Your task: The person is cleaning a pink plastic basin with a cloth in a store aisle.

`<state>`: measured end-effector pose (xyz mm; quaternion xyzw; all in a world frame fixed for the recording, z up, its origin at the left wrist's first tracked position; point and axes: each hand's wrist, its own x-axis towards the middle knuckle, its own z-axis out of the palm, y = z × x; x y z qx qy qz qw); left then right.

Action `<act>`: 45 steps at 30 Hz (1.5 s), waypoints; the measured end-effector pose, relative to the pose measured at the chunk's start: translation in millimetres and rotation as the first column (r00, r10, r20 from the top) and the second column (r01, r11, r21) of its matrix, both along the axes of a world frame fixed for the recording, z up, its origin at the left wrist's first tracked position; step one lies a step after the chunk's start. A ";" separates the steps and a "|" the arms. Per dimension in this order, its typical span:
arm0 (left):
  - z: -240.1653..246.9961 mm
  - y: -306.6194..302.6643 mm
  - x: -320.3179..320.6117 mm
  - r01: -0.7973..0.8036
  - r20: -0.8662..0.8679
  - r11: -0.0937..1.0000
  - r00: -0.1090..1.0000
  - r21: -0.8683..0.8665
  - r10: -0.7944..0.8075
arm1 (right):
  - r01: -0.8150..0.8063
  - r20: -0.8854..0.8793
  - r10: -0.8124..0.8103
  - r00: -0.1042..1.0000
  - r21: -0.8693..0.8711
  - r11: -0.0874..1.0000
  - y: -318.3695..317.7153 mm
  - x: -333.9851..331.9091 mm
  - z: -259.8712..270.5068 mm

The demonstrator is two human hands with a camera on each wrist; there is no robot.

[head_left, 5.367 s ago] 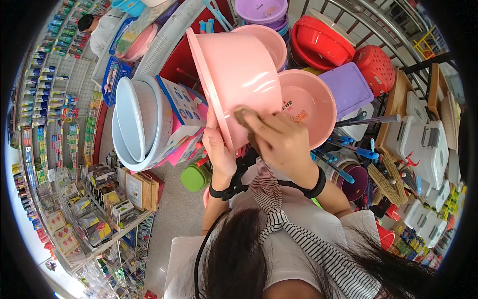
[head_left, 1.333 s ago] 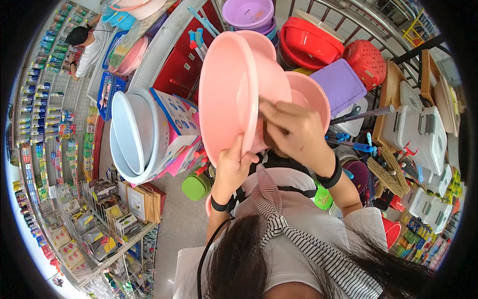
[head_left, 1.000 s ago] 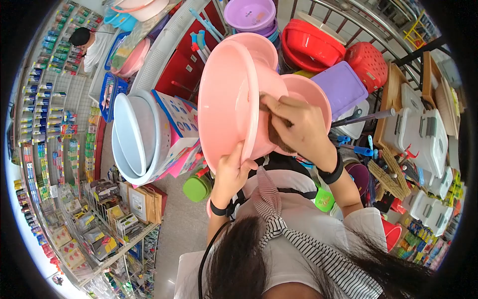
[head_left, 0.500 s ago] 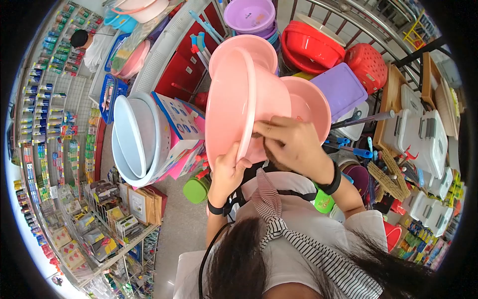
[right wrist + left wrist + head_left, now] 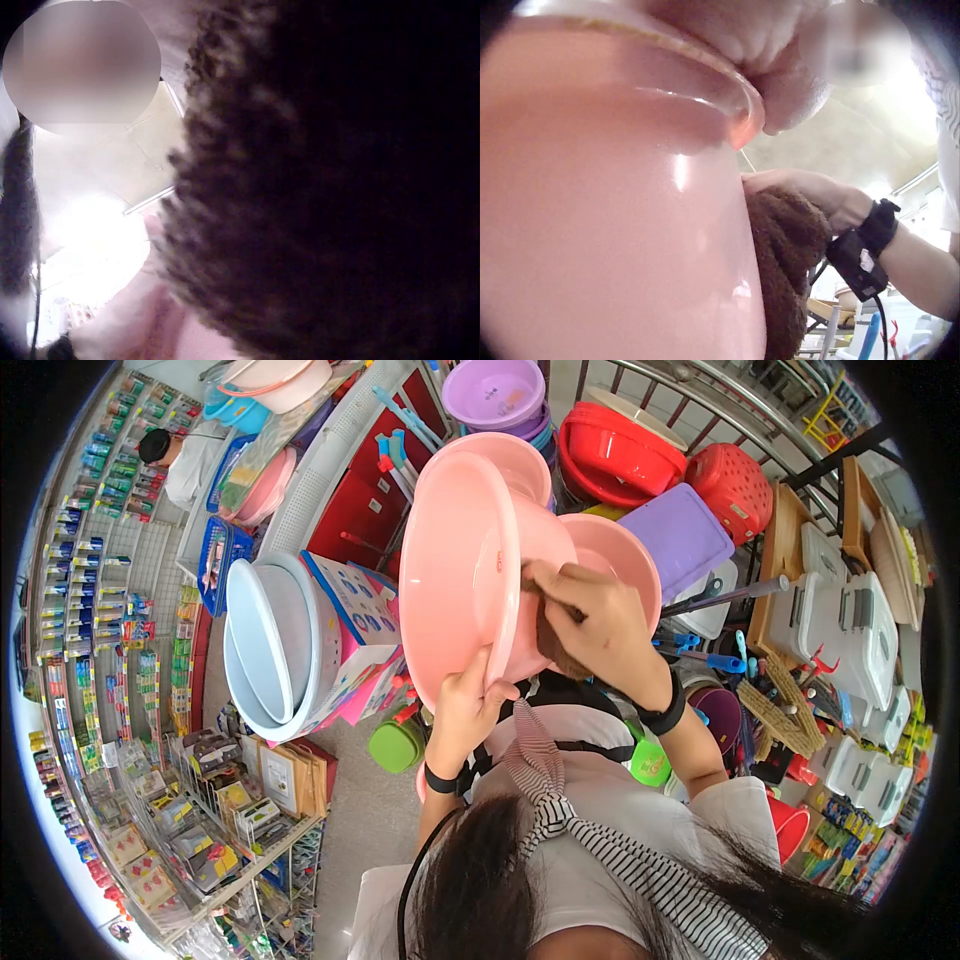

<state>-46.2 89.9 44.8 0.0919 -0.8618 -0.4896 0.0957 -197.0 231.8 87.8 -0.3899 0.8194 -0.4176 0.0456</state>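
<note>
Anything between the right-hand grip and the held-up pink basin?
Yes: a brown plush cloth, held in the right-hand grip at the outer wall of the pink basin. Nothing else visible.

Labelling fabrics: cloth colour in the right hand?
Brown cloth; clearest in the left wrist view.

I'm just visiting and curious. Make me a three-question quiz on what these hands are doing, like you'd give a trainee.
1. True or false: the left hand grips the tilted pink basin by its rim.
2. The cloth in the right hand is: A) blue, B) brown, C) white.
3. Fill in: the cloth lies against the basin's ____ side.

Key: 1. True. 2. B. 3. outer.
</note>
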 end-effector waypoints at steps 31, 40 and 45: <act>-18.0 -18.9 19.4 -0.195 -0.139 0.975 0.968 0.103 0.208 | -0.008 0.059 0.002 0.998 0.100 0.995 12.3 -0.6 -44.7; -9.1 -20.4 22.2 -0.092 -0.073 0.985 0.992 0.143 0.103 | 0.094 0.156 -0.064 0.986 -0.195 0.976 6.3 -5.0 -64.6; 1.6 -11.7 10.6 -0.060 -0.043 0.994 0.997 -0.091 0.056 | 0.009 -0.055 -0.018 0.998 -0.168 0.986 -5.7 28.6 -33.8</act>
